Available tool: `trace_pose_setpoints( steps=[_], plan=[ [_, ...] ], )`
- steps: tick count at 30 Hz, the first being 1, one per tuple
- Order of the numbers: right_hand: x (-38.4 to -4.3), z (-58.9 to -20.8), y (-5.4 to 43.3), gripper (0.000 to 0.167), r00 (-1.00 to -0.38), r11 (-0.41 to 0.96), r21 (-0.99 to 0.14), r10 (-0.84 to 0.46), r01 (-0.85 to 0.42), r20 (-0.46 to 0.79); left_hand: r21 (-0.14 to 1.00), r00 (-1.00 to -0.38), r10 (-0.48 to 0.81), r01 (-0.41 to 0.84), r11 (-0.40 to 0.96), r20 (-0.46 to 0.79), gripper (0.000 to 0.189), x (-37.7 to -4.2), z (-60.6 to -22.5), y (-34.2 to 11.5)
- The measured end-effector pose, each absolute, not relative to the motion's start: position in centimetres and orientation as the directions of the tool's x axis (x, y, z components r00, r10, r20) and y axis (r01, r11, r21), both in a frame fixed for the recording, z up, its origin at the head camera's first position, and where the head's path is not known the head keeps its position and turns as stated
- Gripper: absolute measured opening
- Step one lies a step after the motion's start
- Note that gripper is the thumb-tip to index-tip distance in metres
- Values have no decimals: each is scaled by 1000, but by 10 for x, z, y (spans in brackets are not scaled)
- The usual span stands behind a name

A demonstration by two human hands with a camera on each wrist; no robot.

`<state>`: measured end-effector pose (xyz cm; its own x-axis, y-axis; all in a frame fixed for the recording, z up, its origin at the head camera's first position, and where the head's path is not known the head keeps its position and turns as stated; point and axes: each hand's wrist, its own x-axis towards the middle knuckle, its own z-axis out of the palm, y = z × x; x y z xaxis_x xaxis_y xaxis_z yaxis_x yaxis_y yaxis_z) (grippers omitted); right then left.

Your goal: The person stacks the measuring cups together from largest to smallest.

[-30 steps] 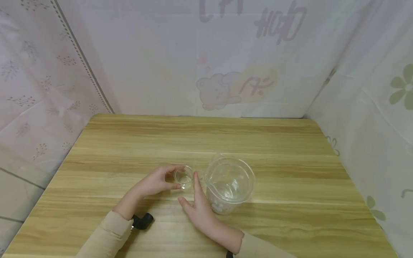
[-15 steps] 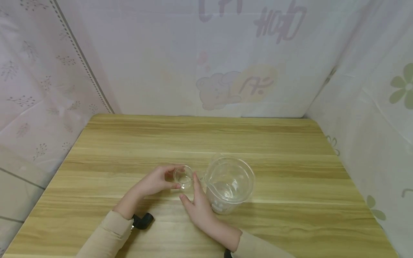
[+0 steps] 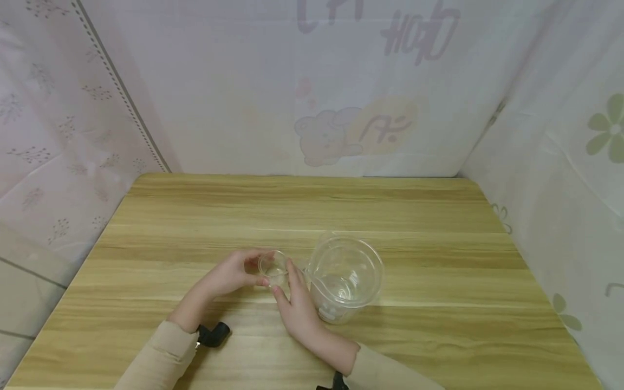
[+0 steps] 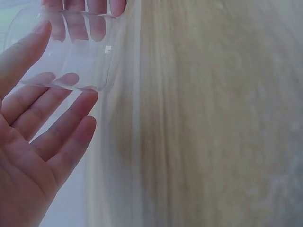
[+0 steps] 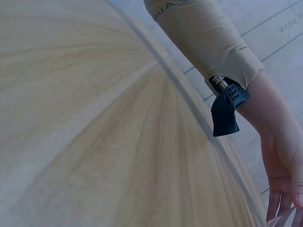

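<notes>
In the head view a small clear cup (image 3: 273, 273) is between my two hands, left of a large clear jug (image 3: 348, 268). My left hand (image 3: 239, 271) grips it from the left, fingers on the far side and thumb on the near side. From the right, my right hand (image 3: 297, 306) lays its fingers along the wall, with its thumb tip at the cup's near side. The left wrist view shows the clear cup (image 4: 61, 56) close up, my left hand's fingers (image 4: 71, 118) below it and other fingers (image 4: 75, 19) against its upper side. The right wrist view catches my left hand (image 5: 284, 175).
The jug stands just behind my right hand, its wall almost at the knuckles. Under everything lies a wood-grain table (image 3: 414, 346), ending at a printed curtain (image 3: 234, 108) behind and on both sides. A black camera mount (image 3: 213, 335) juts from my left wrist.
My right hand has slid slightly left and its thumb has closed up to the small cup. The cup and left hand have shifted a little left. The jug stays put.
</notes>
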<state>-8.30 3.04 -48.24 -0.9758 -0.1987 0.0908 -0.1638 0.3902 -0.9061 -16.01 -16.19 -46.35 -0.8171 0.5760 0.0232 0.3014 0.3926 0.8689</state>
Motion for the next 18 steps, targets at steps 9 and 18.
trace_pose_setpoints(
  steps=[9,18],
  plan=[
    [-86,-485,29,51,-977,348,-920,-174,-179,124,874,-817,576,305,379,35,59,-151,-448,-162],
    [-85,-484,29,46,-976,274,-946,-176,-171,126,879,-807,590,289,380,11,60,-153,-456,-173]
  ],
)
